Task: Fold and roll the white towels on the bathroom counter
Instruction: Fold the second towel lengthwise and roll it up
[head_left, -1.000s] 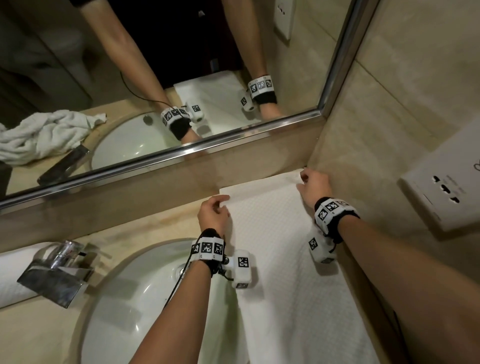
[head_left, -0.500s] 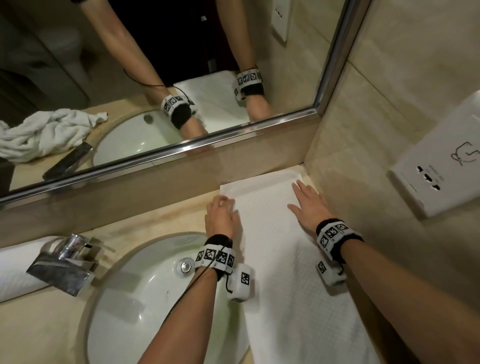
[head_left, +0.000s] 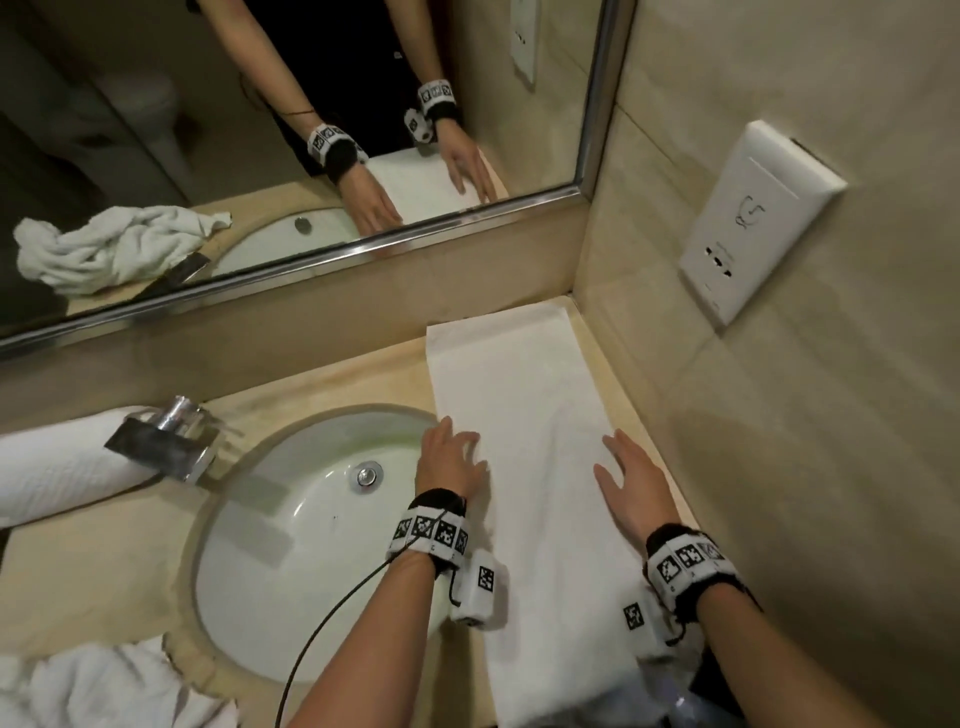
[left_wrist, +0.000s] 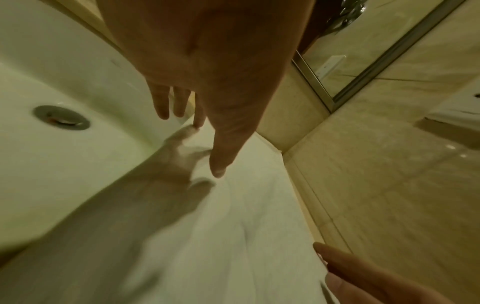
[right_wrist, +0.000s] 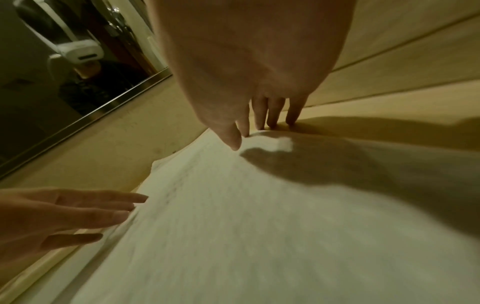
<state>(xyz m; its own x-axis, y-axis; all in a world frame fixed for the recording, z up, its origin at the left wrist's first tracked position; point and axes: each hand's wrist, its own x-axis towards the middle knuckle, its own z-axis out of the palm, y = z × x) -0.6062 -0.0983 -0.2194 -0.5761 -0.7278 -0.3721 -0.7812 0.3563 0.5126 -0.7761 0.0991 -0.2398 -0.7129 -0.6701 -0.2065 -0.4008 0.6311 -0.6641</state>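
Both hands flat with fingers spread, left hand (head_left: 451, 462) and right hand (head_left: 631, 486) on the long edges of the folded white towel (head_left: 524, 415) on the counter (head_left: 332, 384) beside the sink (head_left: 270, 545); uneven smoothing could slide its left edge into the basin.

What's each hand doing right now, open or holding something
Left hand: open, fingers straight, at the left edge of the folded towel, holding nothing.
Right hand: open, fingers spread over the towel's right side, holding nothing.
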